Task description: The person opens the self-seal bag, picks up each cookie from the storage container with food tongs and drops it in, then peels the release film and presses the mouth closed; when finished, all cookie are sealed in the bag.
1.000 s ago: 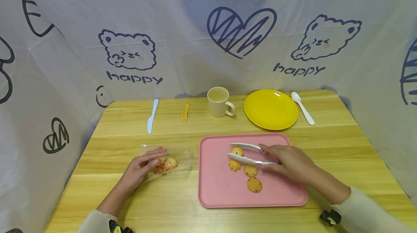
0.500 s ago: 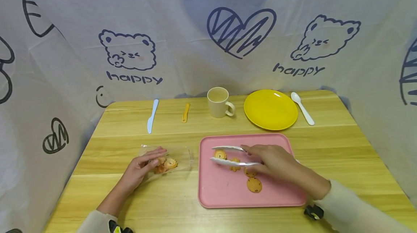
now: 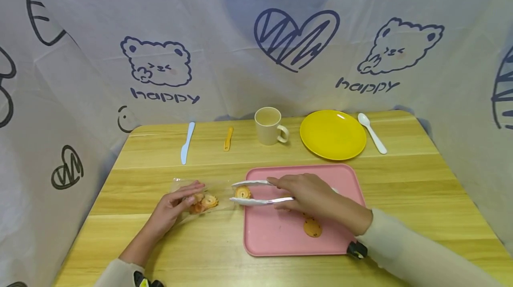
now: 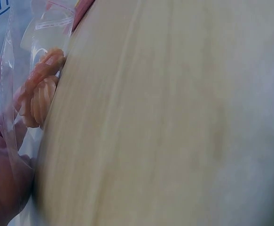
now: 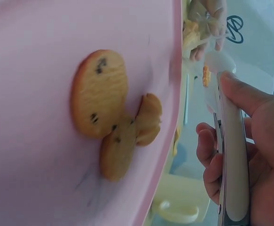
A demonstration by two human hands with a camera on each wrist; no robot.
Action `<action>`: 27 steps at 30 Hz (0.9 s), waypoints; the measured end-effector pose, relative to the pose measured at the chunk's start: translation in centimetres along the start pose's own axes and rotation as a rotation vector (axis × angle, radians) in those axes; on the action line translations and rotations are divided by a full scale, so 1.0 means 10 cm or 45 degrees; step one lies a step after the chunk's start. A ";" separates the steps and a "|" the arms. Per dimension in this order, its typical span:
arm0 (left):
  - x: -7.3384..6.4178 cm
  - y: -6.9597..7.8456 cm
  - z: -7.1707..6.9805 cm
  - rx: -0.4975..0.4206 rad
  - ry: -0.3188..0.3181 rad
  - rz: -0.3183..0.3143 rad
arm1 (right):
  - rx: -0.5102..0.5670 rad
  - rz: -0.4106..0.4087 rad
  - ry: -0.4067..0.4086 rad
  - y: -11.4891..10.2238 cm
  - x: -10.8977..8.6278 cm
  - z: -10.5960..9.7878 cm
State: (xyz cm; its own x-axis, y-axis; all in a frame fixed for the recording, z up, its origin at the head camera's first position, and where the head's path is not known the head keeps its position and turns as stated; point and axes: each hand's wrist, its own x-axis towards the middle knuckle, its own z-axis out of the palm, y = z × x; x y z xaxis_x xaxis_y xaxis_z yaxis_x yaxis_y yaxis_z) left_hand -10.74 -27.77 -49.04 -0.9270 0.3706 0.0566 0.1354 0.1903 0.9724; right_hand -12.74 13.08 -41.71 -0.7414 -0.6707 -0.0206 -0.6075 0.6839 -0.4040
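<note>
My right hand [image 3: 310, 193] grips a pair of tongs [image 3: 262, 201]. Between the tips of the tongs is a ring-shaped cookie [image 3: 242, 192], held over the left rim of the pink tray [image 3: 276, 240], at the mouth of a clear plastic bag [image 3: 225, 187]. That bag lies on the table in the grip of my left hand [image 3: 170, 211], with a few cookies [image 3: 209, 201] inside. On the tray, a chocolate-chip cookie [image 5: 99, 94] touches a second one [image 5: 118, 150], beside a flower-shaped cookie [image 5: 150, 120]; my right hand hides part of them in the head view.
Along the back of the table lie a pale blue knife [image 3: 187, 143] and a small orange spreader [image 3: 228, 139]. Further right stand a cream mug [image 3: 267, 131], a yellow plate [image 3: 332, 135] and a white spoon [image 3: 372, 133]. A printed cloth [image 3: 224, 55] hangs behind.
My right hand has carried the ring-shaped cookie in the tongs leftward from the middle of the tray to the bag's mouth. The left hand and bag have stayed put.
</note>
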 end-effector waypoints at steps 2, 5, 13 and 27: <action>0.00 -0.01 0.00 0.002 0.000 -0.004 | -0.012 -0.010 -0.011 -0.03 0.06 0.02; 0.00 -0.01 0.00 0.009 0.004 -0.014 | -0.027 -0.026 -0.020 -0.07 0.16 0.05; 0.00 -0.03 -0.01 0.000 -0.009 0.017 | -0.024 -0.075 -0.044 -0.17 0.41 0.20; -0.01 -0.03 -0.01 -0.016 0.044 0.040 | 0.040 -0.033 -0.064 -0.40 0.70 0.38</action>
State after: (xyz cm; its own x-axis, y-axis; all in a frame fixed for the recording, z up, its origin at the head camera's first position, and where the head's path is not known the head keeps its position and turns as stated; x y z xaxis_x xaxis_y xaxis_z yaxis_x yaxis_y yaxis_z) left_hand -10.74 -27.97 -49.33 -0.9339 0.3447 0.0948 0.1604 0.1672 0.9728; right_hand -14.41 4.59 -43.67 -0.7101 -0.7019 -0.0555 -0.6162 0.6576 -0.4335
